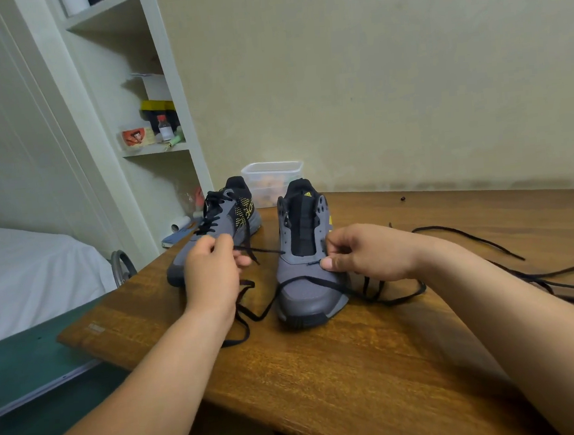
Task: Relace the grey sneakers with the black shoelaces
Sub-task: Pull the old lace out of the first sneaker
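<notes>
Two grey sneakers stand toe-forward on the wooden table (325, 368). The left sneaker (226, 222) is laced with a black lace. The right sneaker (306, 284) has an open tongue and a black shoelace (318, 281) draped over its toe. My left hand (211, 274) pinches one end of that lace, stretched toward the shoe's left eyelets. My right hand (360, 252) grips the shoe's right eyelet edge, thumb pressed on the upper by a short lace bar.
Another loose black lace (530, 277) trails across the table's right side. A clear plastic container (272, 180) stands behind the shoes by the wall. A white shelf unit (154, 124) with small items is at the back left, a bed (25, 272) at far left.
</notes>
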Action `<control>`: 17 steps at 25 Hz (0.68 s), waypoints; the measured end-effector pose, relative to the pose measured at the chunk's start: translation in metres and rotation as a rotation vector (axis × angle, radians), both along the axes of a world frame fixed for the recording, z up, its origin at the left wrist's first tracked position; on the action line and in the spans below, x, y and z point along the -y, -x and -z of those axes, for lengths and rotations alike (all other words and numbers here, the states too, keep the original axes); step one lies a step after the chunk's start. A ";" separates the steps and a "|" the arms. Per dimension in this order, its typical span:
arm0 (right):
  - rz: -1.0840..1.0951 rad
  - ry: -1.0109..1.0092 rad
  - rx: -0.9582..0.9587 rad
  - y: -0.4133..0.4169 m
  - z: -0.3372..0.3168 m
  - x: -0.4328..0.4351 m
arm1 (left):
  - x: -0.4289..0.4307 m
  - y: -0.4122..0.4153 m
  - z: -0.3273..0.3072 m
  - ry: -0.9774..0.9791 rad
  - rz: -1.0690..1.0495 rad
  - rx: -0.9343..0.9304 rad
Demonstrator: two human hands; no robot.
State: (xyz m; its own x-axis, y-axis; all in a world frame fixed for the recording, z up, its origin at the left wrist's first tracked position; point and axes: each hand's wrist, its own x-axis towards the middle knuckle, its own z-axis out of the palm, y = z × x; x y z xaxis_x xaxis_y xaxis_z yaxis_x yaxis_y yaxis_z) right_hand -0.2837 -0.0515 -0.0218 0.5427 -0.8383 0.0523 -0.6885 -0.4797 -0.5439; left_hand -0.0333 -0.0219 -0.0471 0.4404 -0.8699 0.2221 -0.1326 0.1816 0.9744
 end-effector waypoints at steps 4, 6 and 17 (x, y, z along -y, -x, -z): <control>-0.004 -0.009 0.009 0.000 -0.001 0.001 | -0.001 0.003 -0.002 -0.060 0.146 0.534; -0.001 -0.018 0.012 0.000 -0.001 0.000 | 0.003 0.005 -0.007 -0.106 0.275 0.738; 0.025 -0.026 0.062 0.001 0.002 0.000 | -0.001 -0.009 -0.001 -0.097 0.213 0.400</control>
